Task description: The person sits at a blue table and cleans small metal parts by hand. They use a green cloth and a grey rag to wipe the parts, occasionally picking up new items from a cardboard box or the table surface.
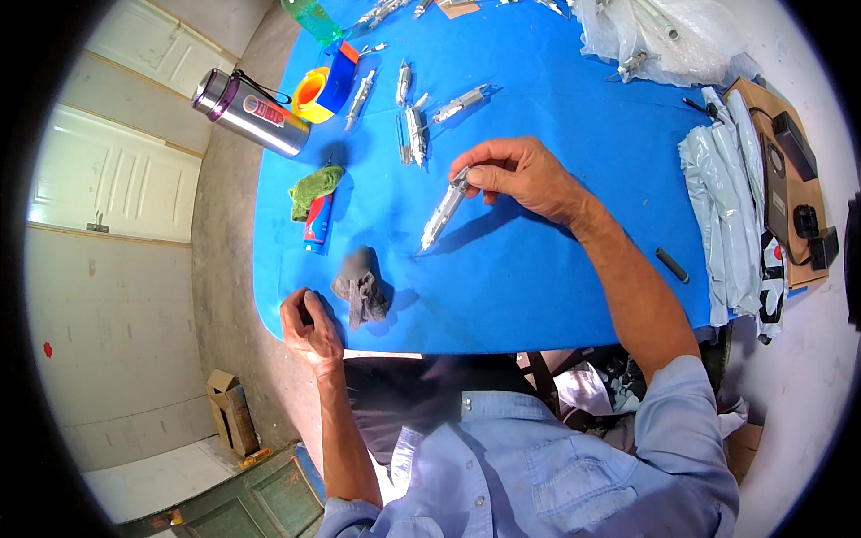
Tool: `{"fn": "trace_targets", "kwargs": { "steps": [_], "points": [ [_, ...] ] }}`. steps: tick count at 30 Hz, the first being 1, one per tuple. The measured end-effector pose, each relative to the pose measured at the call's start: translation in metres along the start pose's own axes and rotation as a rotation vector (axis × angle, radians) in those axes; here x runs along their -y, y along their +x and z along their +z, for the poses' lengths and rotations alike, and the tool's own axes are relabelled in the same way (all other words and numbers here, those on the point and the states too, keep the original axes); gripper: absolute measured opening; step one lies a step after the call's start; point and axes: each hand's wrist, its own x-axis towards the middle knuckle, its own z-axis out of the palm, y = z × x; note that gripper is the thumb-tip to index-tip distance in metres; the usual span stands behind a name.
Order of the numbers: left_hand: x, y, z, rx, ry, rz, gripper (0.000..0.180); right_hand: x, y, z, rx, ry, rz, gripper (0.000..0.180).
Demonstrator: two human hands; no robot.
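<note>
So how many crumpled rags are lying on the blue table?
2: a green rag at the far end of the red-and-blue tube, and a dark grey rag beside the left hand. None looks hidden.

Silvery metal piece (442,217): upper end covered by right-hand grip (529,182); fine fittings too small to tell. Left-hand grip (312,330): fingers curled, tips largely out of sight; contents, if any, cannot be told. Dark grey cloth (365,298): upper part blurred. Red and blue tube (317,224): one end hidden by green cloth (316,189). Green bottle (311,18), clear plastic wrap (619,22): both cut off by top edge. Clutter (625,392), partly hidden below table (538,300): kinds indistinct.
</note>
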Motion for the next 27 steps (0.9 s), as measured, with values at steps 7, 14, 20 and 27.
{"fn": "trace_targets", "kwargs": {
  "steps": [7,14,20,27],
  "points": [
    [-0.002,-0.001,0.0,0.0,-0.016,-0.012,0.023,0.004,-0.002,0.006,-0.044,0.026,-0.019,0.025],
    [0.005,-0.001,0.002,-0.004,-0.056,-0.045,0.018,0.009,-0.002,0.01,-0.069,0.085,-0.076,0.023],
    [0.002,-0.001,0.001,-0.001,-0.012,-0.019,0.018,0.021,-0.007,0.015,-0.128,0.058,-0.064,0.022],
    [-0.002,-0.001,-0.001,0.01,0.028,-0.008,0.018,0.023,-0.008,0.017,-0.1,0.09,-0.109,0.024]
  ]
}}
